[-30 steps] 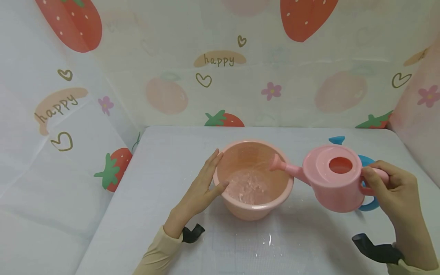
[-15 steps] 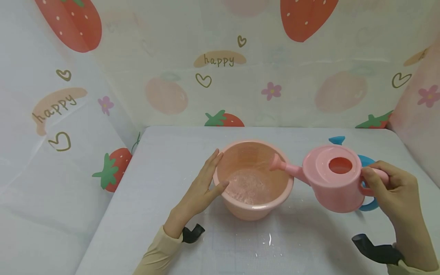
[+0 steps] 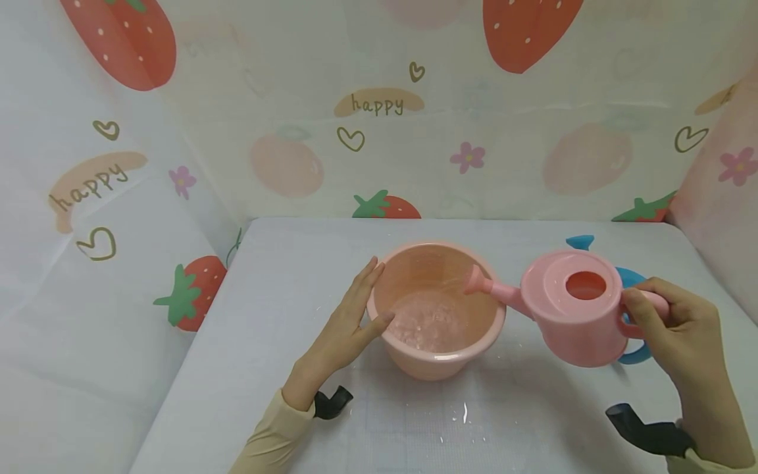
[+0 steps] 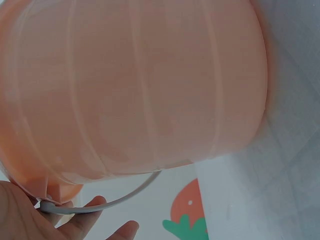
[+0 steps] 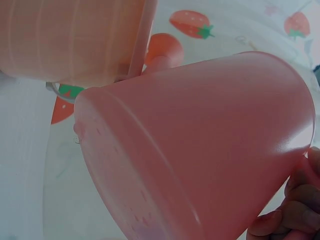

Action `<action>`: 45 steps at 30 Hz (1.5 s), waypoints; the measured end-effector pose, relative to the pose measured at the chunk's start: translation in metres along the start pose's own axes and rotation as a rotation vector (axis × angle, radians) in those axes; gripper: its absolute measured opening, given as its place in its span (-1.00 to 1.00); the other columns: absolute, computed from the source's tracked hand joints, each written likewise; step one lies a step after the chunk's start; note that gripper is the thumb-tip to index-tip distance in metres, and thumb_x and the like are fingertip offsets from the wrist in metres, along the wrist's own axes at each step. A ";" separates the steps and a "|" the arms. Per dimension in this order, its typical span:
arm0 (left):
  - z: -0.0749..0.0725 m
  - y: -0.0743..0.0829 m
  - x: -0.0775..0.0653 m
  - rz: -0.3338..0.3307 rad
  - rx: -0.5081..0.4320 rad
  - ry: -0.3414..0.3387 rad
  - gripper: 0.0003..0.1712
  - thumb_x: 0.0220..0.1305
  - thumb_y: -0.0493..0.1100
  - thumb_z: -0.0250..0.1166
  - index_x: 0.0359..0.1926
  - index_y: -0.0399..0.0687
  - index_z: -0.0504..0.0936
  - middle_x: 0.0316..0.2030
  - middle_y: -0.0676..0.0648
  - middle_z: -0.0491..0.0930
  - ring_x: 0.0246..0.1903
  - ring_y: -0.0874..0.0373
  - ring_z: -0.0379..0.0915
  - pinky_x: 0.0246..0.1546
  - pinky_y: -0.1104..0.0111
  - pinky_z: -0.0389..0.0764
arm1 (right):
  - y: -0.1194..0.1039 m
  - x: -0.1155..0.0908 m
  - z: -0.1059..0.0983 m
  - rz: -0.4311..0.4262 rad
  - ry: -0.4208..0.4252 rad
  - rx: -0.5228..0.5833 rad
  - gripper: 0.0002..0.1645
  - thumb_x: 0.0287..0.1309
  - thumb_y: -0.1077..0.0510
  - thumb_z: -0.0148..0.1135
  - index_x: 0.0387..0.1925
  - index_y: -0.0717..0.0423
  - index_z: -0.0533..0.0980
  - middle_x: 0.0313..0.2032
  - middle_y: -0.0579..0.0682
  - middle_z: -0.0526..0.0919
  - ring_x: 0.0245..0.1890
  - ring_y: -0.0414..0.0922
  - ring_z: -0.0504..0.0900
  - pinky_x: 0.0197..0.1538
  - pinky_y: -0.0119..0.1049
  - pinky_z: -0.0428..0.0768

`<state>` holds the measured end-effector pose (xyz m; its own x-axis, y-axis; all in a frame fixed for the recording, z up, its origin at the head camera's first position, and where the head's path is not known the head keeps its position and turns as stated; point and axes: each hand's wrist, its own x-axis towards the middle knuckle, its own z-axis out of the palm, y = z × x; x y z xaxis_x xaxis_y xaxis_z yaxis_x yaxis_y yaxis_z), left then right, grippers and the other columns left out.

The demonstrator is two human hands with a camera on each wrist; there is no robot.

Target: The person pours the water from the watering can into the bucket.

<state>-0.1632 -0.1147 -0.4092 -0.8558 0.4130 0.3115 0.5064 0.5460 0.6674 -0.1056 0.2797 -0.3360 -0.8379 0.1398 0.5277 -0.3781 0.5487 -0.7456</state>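
A pale pink bucket (image 3: 435, 367) stands upright on the table, with rippling water (image 3: 429, 322) inside. My left hand (image 3: 340, 336) rests on its left rim, fingers extended and spread. Close to those fingers, the left wrist view shows the bucket's grey bail handle (image 4: 117, 201). My right hand (image 3: 683, 326) grips the handle of a pink watering can (image 3: 583, 339), held up off the table. The can tilts toward the bucket, its spout head (image 3: 476, 281) over the right rim with thin streams of water coming out. In the right wrist view, the can's underside (image 5: 125, 180) is wet.
Behind the pink can is a blue object (image 3: 580, 241), mostly hidden, with a loop handle (image 3: 636, 356). Water drops (image 3: 464, 413) lie on the white table (image 3: 284, 276). A strawberry-printed sheet (image 3: 503, 191) hangs around the back and sides.
Water keeps running from the spout, and the ripples in the bucket have changed shape. Both hands, the bucket and the can stay in place. The sheet on the left has shifted slightly leftward.
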 end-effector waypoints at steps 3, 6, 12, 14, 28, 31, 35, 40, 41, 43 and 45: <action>0.000 0.000 0.000 -0.002 0.001 0.001 -0.17 0.28 0.28 -0.03 0.45 0.27 -0.17 0.44 0.21 -0.27 0.42 0.17 -0.24 0.27 -0.09 0.09 | 0.000 0.000 0.000 -0.008 -0.004 0.003 -0.72 0.07 0.46 0.15 -0.40 0.01 0.56 -0.50 -0.35 0.54 -0.57 -0.41 0.51 -0.46 -0.63 0.52; 0.001 -0.001 0.001 -0.002 0.002 0.001 -0.17 0.29 0.29 -0.04 0.45 0.27 -0.17 0.44 0.21 -0.27 0.42 0.17 -0.25 0.28 -0.08 0.09 | 0.000 0.001 -0.001 -0.030 -0.014 0.009 -0.71 0.07 0.47 0.14 -0.40 0.00 0.55 -0.50 -0.35 0.54 -0.58 -0.41 0.51 -0.46 -0.63 0.52; 0.000 0.000 0.001 -0.002 0.001 0.001 -0.18 0.29 0.28 -0.04 0.45 0.28 -0.17 0.44 0.22 -0.27 0.42 0.19 -0.25 0.28 -0.06 0.09 | -0.001 0.002 -0.001 -0.025 -0.015 0.008 -0.70 0.08 0.46 0.14 -0.41 -0.03 0.54 -0.50 -0.36 0.53 -0.57 -0.41 0.50 -0.46 -0.63 0.52; 0.000 0.000 0.000 0.002 0.000 0.001 -0.18 0.29 0.28 -0.03 0.45 0.27 -0.17 0.44 0.20 -0.27 0.42 0.18 -0.25 0.28 -0.07 0.09 | -0.001 0.002 -0.001 -0.022 -0.013 0.008 -0.70 0.08 0.46 0.14 -0.41 -0.02 0.54 -0.50 -0.35 0.54 -0.57 -0.41 0.50 -0.46 -0.64 0.52; 0.000 -0.001 0.000 0.002 -0.006 0.002 -0.19 0.30 0.22 0.00 0.45 0.28 -0.16 0.44 0.20 -0.27 0.42 0.18 -0.26 0.28 -0.09 0.08 | 0.000 0.001 0.000 -0.027 -0.017 0.009 -0.73 0.08 0.46 0.14 -0.38 0.04 0.56 -0.48 -0.36 0.55 -0.56 -0.40 0.51 -0.45 -0.64 0.51; 0.000 -0.001 0.001 0.005 -0.006 0.004 -0.19 0.30 0.24 -0.01 0.45 0.28 -0.16 0.44 0.21 -0.27 0.42 0.18 -0.25 0.28 -0.08 0.08 | 0.000 0.000 0.000 -0.020 -0.012 0.008 -0.73 0.08 0.46 0.15 -0.39 0.03 0.56 -0.48 -0.36 0.55 -0.57 -0.40 0.51 -0.45 -0.64 0.51; 0.001 -0.002 0.001 0.009 -0.008 0.006 -0.19 0.29 0.25 -0.01 0.45 0.27 -0.15 0.44 0.20 -0.27 0.42 0.18 -0.25 0.28 -0.08 0.08 | -0.001 0.000 0.001 -0.014 -0.007 -0.001 -0.80 0.08 0.46 0.15 -0.40 0.13 0.56 -0.49 -0.34 0.55 -0.57 -0.40 0.51 -0.46 -0.63 0.52; 0.001 -0.002 0.001 0.006 -0.007 0.005 -0.18 0.29 0.19 0.03 0.45 0.27 -0.15 0.44 0.20 -0.27 0.42 0.18 -0.25 0.28 -0.08 0.08 | -0.002 0.000 0.001 -0.007 -0.005 -0.015 -0.83 0.08 0.45 0.16 -0.40 0.16 0.56 -0.50 -0.33 0.54 -0.58 -0.40 0.51 -0.46 -0.63 0.52; 0.001 -0.002 0.001 0.003 -0.005 0.005 -0.18 0.29 0.18 0.03 0.45 0.27 -0.15 0.44 0.21 -0.27 0.42 0.19 -0.25 0.28 -0.07 0.08 | -0.002 0.000 0.001 -0.007 -0.005 -0.012 -0.83 0.08 0.45 0.16 -0.40 0.16 0.56 -0.50 -0.33 0.54 -0.58 -0.40 0.50 -0.47 -0.63 0.52; 0.001 -0.002 0.002 -0.003 -0.005 0.005 -0.18 0.29 0.15 0.05 0.45 0.28 -0.15 0.44 0.22 -0.27 0.42 0.20 -0.25 0.28 -0.07 0.08 | -0.002 0.000 0.001 -0.004 -0.002 -0.005 -0.82 0.08 0.45 0.16 -0.40 0.15 0.57 -0.50 -0.34 0.54 -0.59 -0.39 0.50 -0.47 -0.63 0.51; 0.001 -0.002 0.002 -0.008 -0.002 0.004 -0.18 0.28 0.15 0.05 0.45 0.28 -0.15 0.44 0.24 -0.27 0.42 0.21 -0.26 0.28 -0.06 0.08 | -0.002 0.000 0.001 -0.004 0.000 -0.006 -0.82 0.08 0.45 0.16 -0.40 0.14 0.57 -0.50 -0.34 0.55 -0.59 -0.39 0.50 -0.47 -0.64 0.51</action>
<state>-0.1652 -0.1140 -0.4109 -0.8604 0.4056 0.3085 0.4990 0.5477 0.6715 -0.1050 0.2777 -0.3347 -0.8367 0.1373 0.5302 -0.3787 0.5544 -0.7411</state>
